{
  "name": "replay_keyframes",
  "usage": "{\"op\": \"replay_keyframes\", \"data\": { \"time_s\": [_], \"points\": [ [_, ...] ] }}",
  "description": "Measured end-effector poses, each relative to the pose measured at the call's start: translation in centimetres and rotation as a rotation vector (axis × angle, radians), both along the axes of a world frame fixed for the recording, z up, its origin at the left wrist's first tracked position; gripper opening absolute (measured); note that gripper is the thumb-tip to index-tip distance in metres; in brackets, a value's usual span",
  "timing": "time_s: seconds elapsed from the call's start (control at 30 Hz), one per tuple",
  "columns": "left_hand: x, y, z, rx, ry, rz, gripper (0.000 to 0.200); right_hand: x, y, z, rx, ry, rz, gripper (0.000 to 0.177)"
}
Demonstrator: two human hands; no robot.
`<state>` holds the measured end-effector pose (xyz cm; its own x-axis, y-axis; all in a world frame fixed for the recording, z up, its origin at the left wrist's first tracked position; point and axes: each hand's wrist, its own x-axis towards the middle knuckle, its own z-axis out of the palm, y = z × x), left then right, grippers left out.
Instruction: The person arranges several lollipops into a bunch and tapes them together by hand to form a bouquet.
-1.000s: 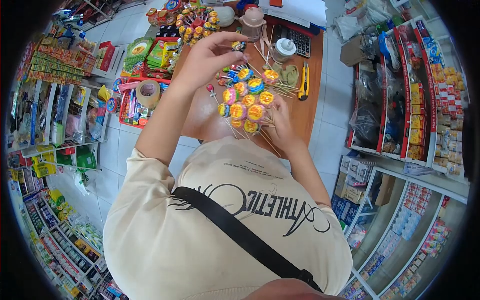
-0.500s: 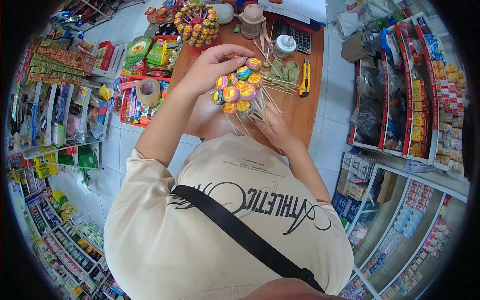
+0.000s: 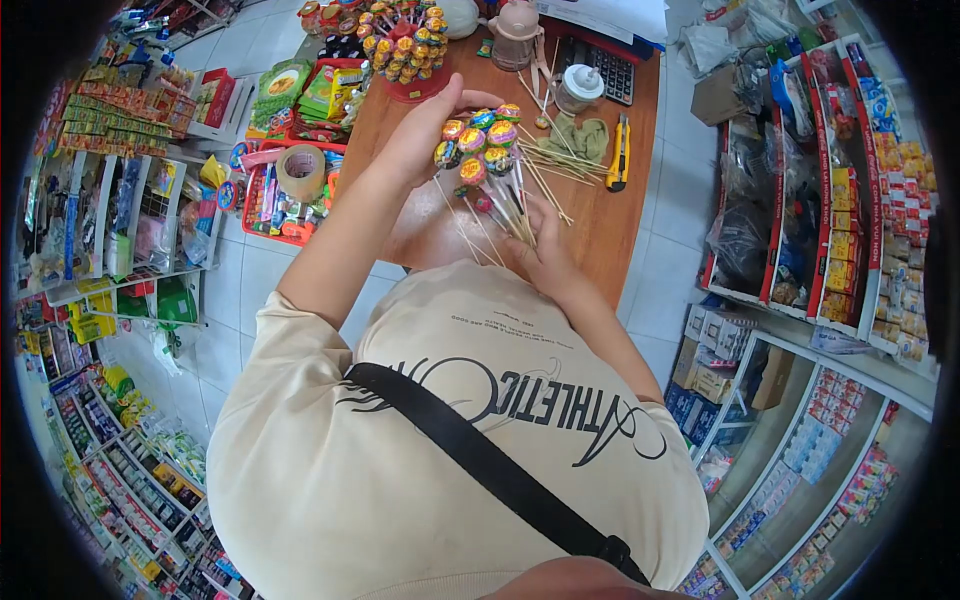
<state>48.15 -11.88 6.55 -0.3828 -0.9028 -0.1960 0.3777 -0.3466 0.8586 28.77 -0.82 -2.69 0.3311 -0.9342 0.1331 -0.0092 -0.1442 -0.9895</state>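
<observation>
A bunch of wrapped lollipops (image 3: 486, 143) with colourful round heads is upright above the desk. My right hand (image 3: 545, 238) is closed around the lower sticks of the bunch. Beside the heads, my left hand (image 3: 432, 125) is open and cupped, its thumb raised and its other fingers partly hidden behind the candies. Thin wooden sticks (image 3: 560, 160) lie on the wooden desk (image 3: 600, 235), some across a green cloth (image 3: 582, 138). A few more sticks rest near the desk's front edge, left of the bunch.
A lollipop stand (image 3: 408, 50) is at the desk's back left. A yellow cutter (image 3: 619, 153), a lidded jar (image 3: 578, 90), a pink-lidded bottle (image 3: 514, 37) and a calculator (image 3: 604, 72) are further back. Tape (image 3: 301, 172) rests on a red basket (image 3: 262, 228). Stocked shelves flank both sides.
My left hand's thumb has lifted off the lollipop heads and its grip has loosened. The heads have shifted slightly upward, and my right hand has moved a little down and left at the sticks.
</observation>
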Motion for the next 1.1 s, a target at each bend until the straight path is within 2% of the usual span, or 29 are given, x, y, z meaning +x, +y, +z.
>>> {"op": "replay_keyframes", "data": {
  "time_s": [0.1, 0.2, 0.3, 0.43, 0.47, 0.57, 0.6, 0.67, 0.7, 0.77, 0.8, 0.83, 0.9, 1.03, 1.1],
  "points": [
    [-0.3, 0.0, -0.2, 0.062, 0.006, 0.052, 0.056, -0.2, -0.2, 1.7, 0.016, 0.180, -0.035, 0.051],
    [-0.6, -0.1, -0.3, 0.103, 0.019, 0.058, 0.055, -0.5, -0.9, 2.8, 0.111, 0.324, 0.117, 0.044],
    [-0.9, 0.0, -0.2, 0.115, 0.023, 0.005, 0.054, -0.7, -1.3, 2.3, 0.222, 0.276, 0.108, 0.034],
    [-1.4, 0.2, -0.2, -0.031, -0.103, 0.044, 0.052, -1.1, -1.1, 1.2, 0.308, 0.192, 0.115, 0.031],
    [-1.5, 0.3, 0.1, -0.012, -0.026, 0.041, 0.052, -1.2, -0.9, 0.9, 0.306, 0.171, 0.105, 0.031],
    [-1.2, 0.1, 0.8, 0.004, 0.210, 0.003, 0.052, -1.9, -1.1, -0.9, 0.136, 0.217, 0.029, 0.029],
    [-1.0, -0.1, 0.6, -0.004, 0.170, 0.036, 0.051, -2.2, -1.3, -1.0, 0.049, 0.249, -0.005, 0.027],
    [-0.7, -0.5, -0.1, -0.023, 0.093, 0.100, 0.049, -3.2, -1.6, -0.6, 0.317, 0.148, -0.059, 0.025],
    [-0.1, -1.1, -2.6, -0.088, -0.088, 0.164, 0.042, -3.7, -1.6, -0.3, 0.452, 0.097, -0.087, 0.024],
    [1.8, -2.5, -8.1, -0.261, -0.786, 0.051, 0.034, -4.6, -2.2, -0.7, 0.235, 0.052, -0.134, 0.023],
    [2.2, -1.6, -9.7, -0.286, -0.998, 0.025, 0.031, -5.2, -2.4, -0.9, 0.125, 0.028, -0.158, 0.023],
    [2.5, -0.7, -11.2, -0.313, -1.210, -0.002, 0.028, -6.0, -2.3, -0.4, 0.184, 0.102, -0.164, 0.021],
    [3.1, 0.7, -15.2, -0.252, -1.397, -0.213, 0.033, -6.6, -1.9, 0.4, 0.285, 0.079, -0.197, 0.021],
    [2.6, 2.9, -17.2, -0.265, -1.362, -0.120, 0.037, -7.4, -1.1, -0.8, 0.399, -0.019, -0.257, 0.024],
    [2.1, 2.7, -17.6, -0.264, -1.405, -0.207, 0.037, -7.5, -0.9, -1.7, 0.383, 0.005, -0.284, 0.025]
  ]
}}
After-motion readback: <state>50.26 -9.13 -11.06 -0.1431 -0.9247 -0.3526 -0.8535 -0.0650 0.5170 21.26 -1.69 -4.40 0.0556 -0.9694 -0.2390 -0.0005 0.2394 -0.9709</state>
